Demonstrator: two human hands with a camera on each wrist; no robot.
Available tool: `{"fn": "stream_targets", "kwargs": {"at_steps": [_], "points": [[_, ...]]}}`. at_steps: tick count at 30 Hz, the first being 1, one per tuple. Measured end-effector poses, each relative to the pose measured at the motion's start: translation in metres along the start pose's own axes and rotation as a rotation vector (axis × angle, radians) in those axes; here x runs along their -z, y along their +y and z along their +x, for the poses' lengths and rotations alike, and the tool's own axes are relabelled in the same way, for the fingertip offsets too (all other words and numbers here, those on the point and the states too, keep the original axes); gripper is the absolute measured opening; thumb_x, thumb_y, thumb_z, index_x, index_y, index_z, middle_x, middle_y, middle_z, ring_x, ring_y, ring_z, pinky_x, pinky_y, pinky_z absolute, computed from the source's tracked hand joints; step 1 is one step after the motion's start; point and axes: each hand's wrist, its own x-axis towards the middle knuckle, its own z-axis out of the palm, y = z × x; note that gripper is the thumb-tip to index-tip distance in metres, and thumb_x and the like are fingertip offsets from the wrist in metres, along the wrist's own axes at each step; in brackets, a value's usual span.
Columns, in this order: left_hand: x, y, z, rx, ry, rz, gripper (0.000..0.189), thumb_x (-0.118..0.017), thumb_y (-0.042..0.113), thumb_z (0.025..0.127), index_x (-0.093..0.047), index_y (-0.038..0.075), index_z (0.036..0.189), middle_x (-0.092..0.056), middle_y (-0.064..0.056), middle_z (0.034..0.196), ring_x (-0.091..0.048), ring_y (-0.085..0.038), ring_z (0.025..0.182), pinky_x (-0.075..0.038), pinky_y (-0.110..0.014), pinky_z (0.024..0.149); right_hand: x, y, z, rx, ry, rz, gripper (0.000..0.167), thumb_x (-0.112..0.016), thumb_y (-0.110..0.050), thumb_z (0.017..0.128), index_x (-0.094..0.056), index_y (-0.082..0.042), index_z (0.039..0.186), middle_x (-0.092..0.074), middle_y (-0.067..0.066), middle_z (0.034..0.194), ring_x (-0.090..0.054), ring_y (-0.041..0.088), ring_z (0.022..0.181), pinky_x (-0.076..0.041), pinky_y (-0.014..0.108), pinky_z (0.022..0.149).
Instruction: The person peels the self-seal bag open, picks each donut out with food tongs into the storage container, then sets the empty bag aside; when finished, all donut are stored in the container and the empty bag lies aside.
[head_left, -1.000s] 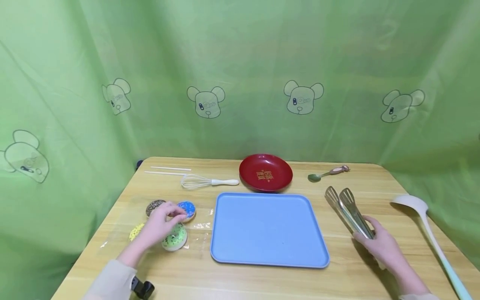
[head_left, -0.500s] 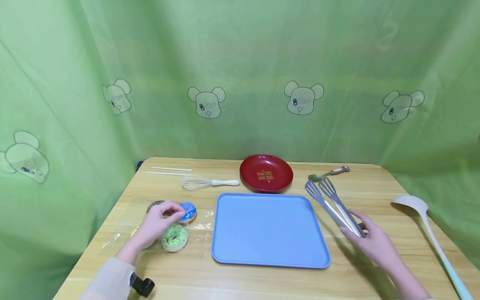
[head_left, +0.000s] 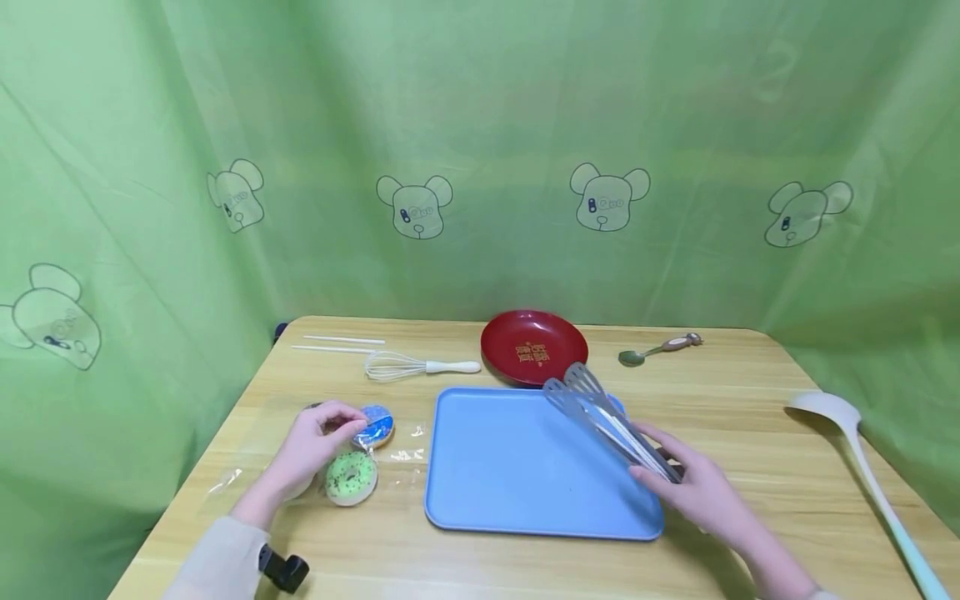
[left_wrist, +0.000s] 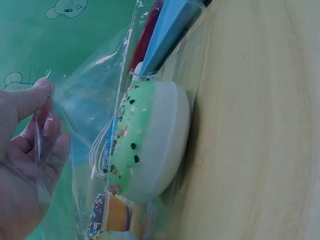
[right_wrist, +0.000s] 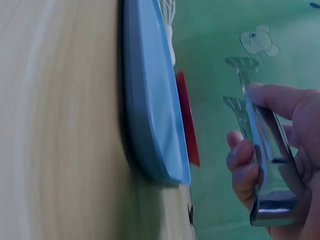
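My left hand (head_left: 311,446) pinches the edge of a clear plastic bag (left_wrist: 100,75) between thumb and fingers, lifting that film over the donuts. Within the bag, a green-iced donut (head_left: 351,479) with dark sprinkles lies nearest the front, and a blue-iced donut (head_left: 379,427) sits just beyond the fingertips. The hand mostly hides the other donuts; one with sprinkles and an orange side (left_wrist: 116,212) peeks out in the left wrist view. Metal tongs (head_left: 611,425) are gripped in my right hand (head_left: 701,492), raised over the tray's right side, with their slotted ends spread apart.
A blue tray (head_left: 525,467) occupies the middle of the table. Behind it are a red plate (head_left: 510,354), a whisk (head_left: 450,367), white chopsticks (head_left: 333,348) and a spoon (head_left: 660,348). A long-handled ladle (head_left: 862,458) lies along the right side. Green curtains (head_left: 495,100) hang around the table.
My right hand has carried the tongs leftward from the table's right side to over the tray. The left hand has stayed nearly in place, pulling the film up slightly.
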Motion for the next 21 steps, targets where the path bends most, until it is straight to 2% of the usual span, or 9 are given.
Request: {"fn": "stream_targets", "kwargs": {"at_steps": [3, 7, 12, 21], "points": [[0.0, 0.0, 0.0, -0.015, 0.004, 0.018, 0.024, -0.066, 0.026, 0.087, -0.066, 0.006, 0.1, -0.062, -0.009, 0.103, -0.056, -0.024, 0.092, -0.049, -0.026, 0.077, -0.008, -0.006, 0.002, 0.072, -0.013, -0.038, 0.056, -0.07, -0.028, 0.084, -0.049, -0.015, 0.134, -0.062, 0.016, 0.108, -0.059, 0.02, 0.086, -0.051, 0.032, 0.066], [0.0, 0.001, 0.001, -0.03, 0.004, 0.038, 0.024, -0.066, 0.026, 0.087, -0.065, 0.006, 0.099, -0.063, -0.008, 0.102, -0.056, -0.024, 0.092, -0.049, -0.025, 0.077, -0.019, -0.013, 0.005, 0.135, -0.035, -0.066, 0.054, -0.07, -0.03, 0.084, -0.051, -0.018, 0.133, -0.056, 0.014, 0.124, -0.055, 0.023, 0.104, -0.049, 0.036, 0.08], [-0.001, 0.002, 0.001, -0.028, -0.005, 0.039, 0.024, -0.065, 0.027, 0.088, -0.065, 0.006, 0.1, -0.063, -0.007, 0.101, -0.056, -0.024, 0.092, -0.049, -0.025, 0.076, -0.033, -0.019, 0.011, 0.146, -0.077, -0.043, 0.052, -0.069, -0.032, 0.084, -0.051, -0.021, 0.132, -0.056, 0.006, 0.126, -0.054, 0.018, 0.104, -0.048, 0.031, 0.081], [-0.002, 0.004, -0.001, -0.037, 0.007, 0.051, 0.021, -0.065, 0.026, 0.088, -0.065, 0.008, 0.099, -0.063, -0.006, 0.099, -0.057, -0.024, 0.09, -0.05, -0.025, 0.076, -0.056, -0.035, 0.023, 0.188, -0.191, -0.031, 0.05, -0.067, -0.032, 0.086, -0.051, -0.022, 0.132, -0.055, 0.0, 0.127, -0.053, 0.015, 0.107, -0.048, 0.035, 0.086]]}}
